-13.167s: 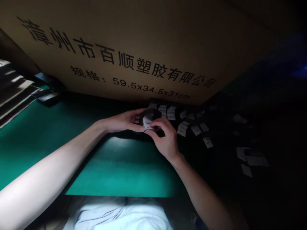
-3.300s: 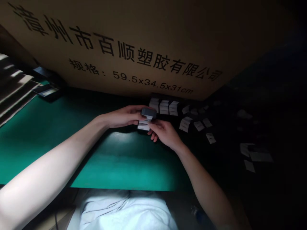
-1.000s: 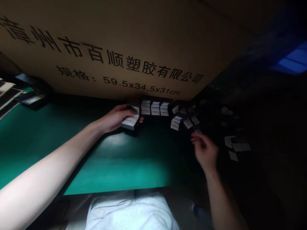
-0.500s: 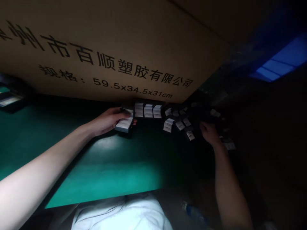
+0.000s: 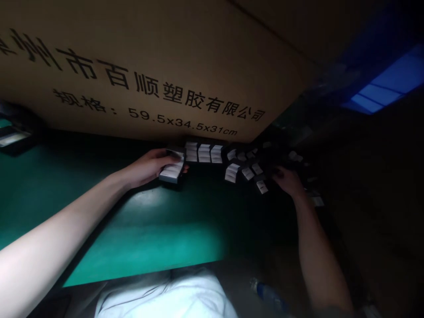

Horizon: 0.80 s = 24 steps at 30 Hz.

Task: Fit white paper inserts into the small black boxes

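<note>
My left hand is closed around a small dark box with a white stepped face, thumb on top and fingertips showing at its right side. Just beyond it stands a row of similar boxes against the carton. Several more of these dark and white pieces lie loosely in the shadow to the right. Among them is my right hand, its fingers bent near a loose piece. Darkness hides whether those fingers hold anything.
A large printed cardboard carton fills the back of the green tabletop. At the left edge lies a dark object with a pale face. A blue object is at upper right, and a bottle sits below the table edge.
My right hand has shifted slightly left among the loose pieces. My left hand keeps its hold on the small box in the same place.
</note>
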Motion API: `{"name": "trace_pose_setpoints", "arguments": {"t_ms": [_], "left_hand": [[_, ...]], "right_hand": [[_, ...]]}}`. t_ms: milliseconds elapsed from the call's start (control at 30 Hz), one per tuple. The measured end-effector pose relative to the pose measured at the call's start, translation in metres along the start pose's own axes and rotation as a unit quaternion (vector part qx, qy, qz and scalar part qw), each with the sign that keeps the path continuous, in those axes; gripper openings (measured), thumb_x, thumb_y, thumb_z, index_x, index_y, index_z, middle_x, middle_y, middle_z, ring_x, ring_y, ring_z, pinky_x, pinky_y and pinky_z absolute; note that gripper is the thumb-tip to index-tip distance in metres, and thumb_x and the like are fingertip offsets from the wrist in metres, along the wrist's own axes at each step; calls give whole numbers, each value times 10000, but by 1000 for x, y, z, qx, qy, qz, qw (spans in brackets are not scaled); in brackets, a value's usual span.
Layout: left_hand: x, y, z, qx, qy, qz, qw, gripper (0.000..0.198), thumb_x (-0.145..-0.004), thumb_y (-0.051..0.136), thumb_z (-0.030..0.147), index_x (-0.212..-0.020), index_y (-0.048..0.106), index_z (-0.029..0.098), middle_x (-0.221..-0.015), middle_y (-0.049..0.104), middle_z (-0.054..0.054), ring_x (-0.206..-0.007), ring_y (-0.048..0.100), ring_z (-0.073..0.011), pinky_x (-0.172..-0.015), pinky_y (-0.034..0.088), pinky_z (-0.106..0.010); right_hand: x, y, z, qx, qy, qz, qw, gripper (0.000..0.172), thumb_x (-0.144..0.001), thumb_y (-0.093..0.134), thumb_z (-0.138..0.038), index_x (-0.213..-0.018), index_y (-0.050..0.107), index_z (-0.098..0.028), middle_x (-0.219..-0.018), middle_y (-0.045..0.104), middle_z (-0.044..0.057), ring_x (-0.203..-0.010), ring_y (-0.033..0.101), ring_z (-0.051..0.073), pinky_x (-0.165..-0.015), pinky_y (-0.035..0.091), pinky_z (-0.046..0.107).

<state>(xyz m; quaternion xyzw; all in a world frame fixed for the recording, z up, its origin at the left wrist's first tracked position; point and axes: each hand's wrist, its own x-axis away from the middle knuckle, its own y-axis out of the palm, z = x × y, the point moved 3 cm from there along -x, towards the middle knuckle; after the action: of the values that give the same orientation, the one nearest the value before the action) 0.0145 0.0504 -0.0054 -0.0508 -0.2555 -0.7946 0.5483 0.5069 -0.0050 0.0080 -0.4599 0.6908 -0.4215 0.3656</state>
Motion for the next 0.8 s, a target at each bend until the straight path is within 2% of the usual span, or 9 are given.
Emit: {"name": "trace_pose_setpoints", "arguments": {"t_ms": [100,167,233,300,367,433,500,667,800], "left_hand": [[-2,-4,-2,-2,6,-8,1000,229,-847,815,139,-1072,798,97,-973,847,-188,-891,837,-277,-779,690,-289],[-1,-3,-2,-1,5,0,1000,213,-842,811,125,-1052,800,96,-959,847,-185,-881,836,-277,-779,690,-292],[1,1,0,0,2,9,1000,166,-848,788,102,-1013,802,92,-942,847,-182,-862,836,-268,-768,688,-284],[4,5,2,3,0,11,1000,120,-853,771,89,-969,804,93,-916,847,-172,-842,837,-263,-749,688,-280],[6,8,4,6,0,13,1000,92,-856,764,83,-939,804,93,-888,845,-163,-825,837,-259,-728,687,-277],[6,9,4,6,-2,20,1000,80,-859,758,77,-924,803,93,-870,843,-156,-812,836,-254,-716,686,-274],[6,8,4,5,-3,23,1000,81,-861,756,77,-924,805,96,-873,844,-154,-811,835,-250,-718,685,-272],[4,6,3,6,-2,3,1000,89,-880,748,89,-943,810,100,-883,846,-152,-850,836,-252,-747,680,-264],[3,6,2,10,6,-9,1000,81,-893,734,88,-931,805,98,-877,846,-153,-831,835,-242,-738,678,-255]], "right_hand": [[2,0,-1,-10,-1,57,998,137,-809,756,-263,-928,785,-201,-831,771,60,-793,718,237,-849,546,391],[7,2,0,-26,7,123,992,131,-834,724,-300,-905,753,-195,-874,770,89,-859,721,258,-895,546,410],[12,7,3,-52,23,197,979,236,-889,671,-352,-1037,725,-177,-990,769,138,-932,719,265,-920,547,410],[13,12,4,-78,27,245,966,413,-943,624,-416,-1257,658,-150,-1208,727,209,-1060,708,269,-951,548,403],[10,16,3,-90,12,257,962,529,-960,624,-469,-1380,604,-148,-1394,639,245,-1242,653,284,-1050,513,419],[5,18,0,-86,-10,244,966,536,-943,665,-499,-1357,643,-160,-1437,611,242,-1354,585,306,-1147,446,457],[2,18,-1,-88,-12,236,968,531,-899,726,-525,-1288,687,-165,-1372,646,230,-1312,605,315,-1151,441,475],[12,21,13,-143,78,284,945,535,-841,738,-631,-1114,662,-177,-1060,725,178,-949,694,268,-899,556,414],[19,30,16,-161,87,265,947,499,-812,712,-663,-963,676,-188,-1001,741,142,-940,701,263,-909,556,420]]}}
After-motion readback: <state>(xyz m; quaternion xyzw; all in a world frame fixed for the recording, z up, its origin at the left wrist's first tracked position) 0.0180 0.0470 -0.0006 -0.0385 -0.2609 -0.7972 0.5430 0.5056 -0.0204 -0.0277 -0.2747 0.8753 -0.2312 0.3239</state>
